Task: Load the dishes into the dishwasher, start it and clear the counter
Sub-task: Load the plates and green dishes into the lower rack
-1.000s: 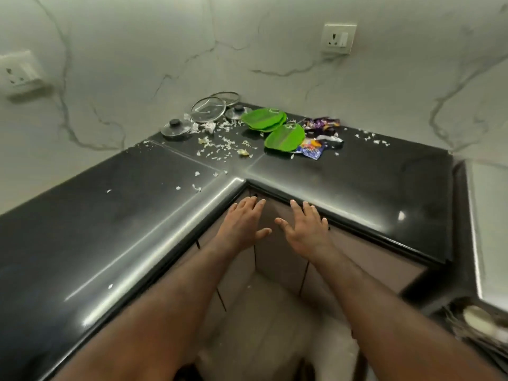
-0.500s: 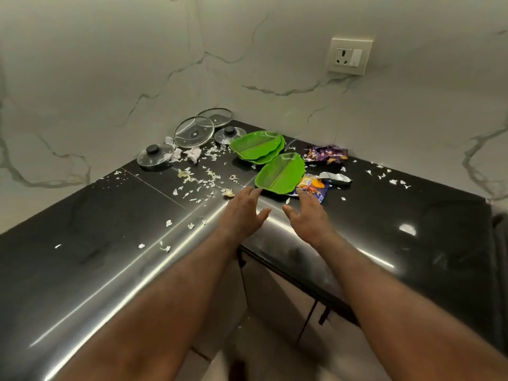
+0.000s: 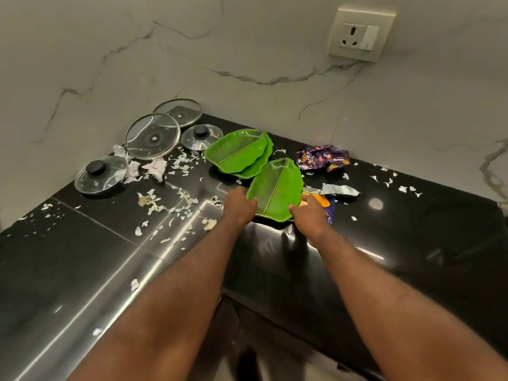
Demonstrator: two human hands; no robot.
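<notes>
A green leaf-shaped plate lies on the black counter in the corner. My left hand grips its left edge, thumb on the rim. My right hand holds its near right edge, fingers lying over an orange and blue wrapper. Two more green plates sit stacked just behind. Several glass lids lie further back: a large one, another by the wall, and two small ones with black knobs.
White paper scraps litter the counter around the lids and plates. A purple wrapper and a silver wrapper lie right of the plates. A wall socket sits above on the marble wall. Dark cabinet fronts show below the counter.
I have moved closer to the corner. Both hands reached forward from the counter's front edge and now hold the near green plate at its two sides.
</notes>
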